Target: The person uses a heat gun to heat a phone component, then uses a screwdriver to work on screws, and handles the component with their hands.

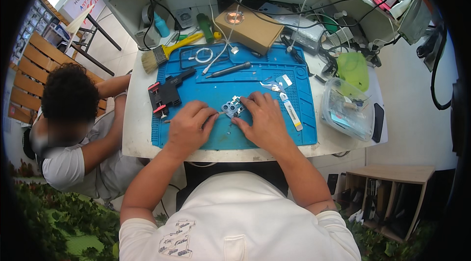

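On the blue work mat (211,136), a small blue phone part (229,107) with round camera rings lies between my hands. My left hand (189,126) is closed in a pinch around a thin stick-like tool (168,121); its tip reaches the part's left side, and its exact kind is unclear. My right hand (265,121) grips the part's right edge between thumb and fingers, which hide some of it. Small pale pieces show by the right fingertips. Right of that hand lie white-handled tweezers (291,111). A black phone clamp (168,93) with red grips rests left of my left hand.
A pen-like screwdriver (228,70), a white cable (216,61) and a yellow brush (169,52) lie farther back. Behind them sits a cardboard box (260,30). A clear plastic tub (347,109) stands at right. Another person (73,128) sits at left beside the table.
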{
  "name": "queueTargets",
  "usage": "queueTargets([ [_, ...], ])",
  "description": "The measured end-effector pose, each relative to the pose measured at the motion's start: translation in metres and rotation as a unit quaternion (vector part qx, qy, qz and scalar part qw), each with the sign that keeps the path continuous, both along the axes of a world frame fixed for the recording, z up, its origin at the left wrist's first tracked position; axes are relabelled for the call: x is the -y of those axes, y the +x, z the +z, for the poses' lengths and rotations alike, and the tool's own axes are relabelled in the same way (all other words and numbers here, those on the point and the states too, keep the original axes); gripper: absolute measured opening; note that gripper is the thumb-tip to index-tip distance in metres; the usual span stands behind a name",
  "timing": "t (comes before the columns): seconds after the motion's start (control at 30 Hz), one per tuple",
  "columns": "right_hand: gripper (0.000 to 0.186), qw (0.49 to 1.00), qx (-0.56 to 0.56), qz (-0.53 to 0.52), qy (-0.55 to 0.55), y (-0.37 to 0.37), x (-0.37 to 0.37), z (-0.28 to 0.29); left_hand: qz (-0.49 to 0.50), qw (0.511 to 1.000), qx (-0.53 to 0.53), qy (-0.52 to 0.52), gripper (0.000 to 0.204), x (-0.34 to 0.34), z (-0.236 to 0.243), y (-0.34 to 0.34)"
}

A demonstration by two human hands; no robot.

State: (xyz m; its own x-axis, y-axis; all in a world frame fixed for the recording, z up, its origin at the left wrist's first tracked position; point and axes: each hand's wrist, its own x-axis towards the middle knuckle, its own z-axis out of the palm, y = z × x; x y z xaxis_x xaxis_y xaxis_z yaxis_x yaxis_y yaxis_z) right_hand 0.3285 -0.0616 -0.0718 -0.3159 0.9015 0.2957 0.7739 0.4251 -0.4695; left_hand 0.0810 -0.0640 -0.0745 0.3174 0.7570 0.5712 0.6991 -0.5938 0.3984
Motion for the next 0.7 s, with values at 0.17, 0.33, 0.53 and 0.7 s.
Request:
queueTargets([
  [0.17,0.056,1.000,-0.006,0.003,-0.011,0.000,0.001,0.004,-0.012,0.999,-0.038,0.035,0.018,-0.003,-0.002,0.005],
  [0.33,0.056,1.000,-0.009,0.001,-0.007,0.000,0.001,0.001,-0.018,0.997,-0.070,0.025,0.020,-0.001,0.003,0.006],
  [0.53,0.060,1.000,-0.029,0.000,0.013,0.002,-0.001,-0.005,0.006,1.000,0.008,-0.027,0.019,-0.003,0.012,-0.005],
  [0.7,0.065,0.998,-0.044,-0.022,0.045,0.001,-0.002,-0.008,0.048,0.993,-0.052,-0.092,0.017,-0.015,0.007,-0.021],
])
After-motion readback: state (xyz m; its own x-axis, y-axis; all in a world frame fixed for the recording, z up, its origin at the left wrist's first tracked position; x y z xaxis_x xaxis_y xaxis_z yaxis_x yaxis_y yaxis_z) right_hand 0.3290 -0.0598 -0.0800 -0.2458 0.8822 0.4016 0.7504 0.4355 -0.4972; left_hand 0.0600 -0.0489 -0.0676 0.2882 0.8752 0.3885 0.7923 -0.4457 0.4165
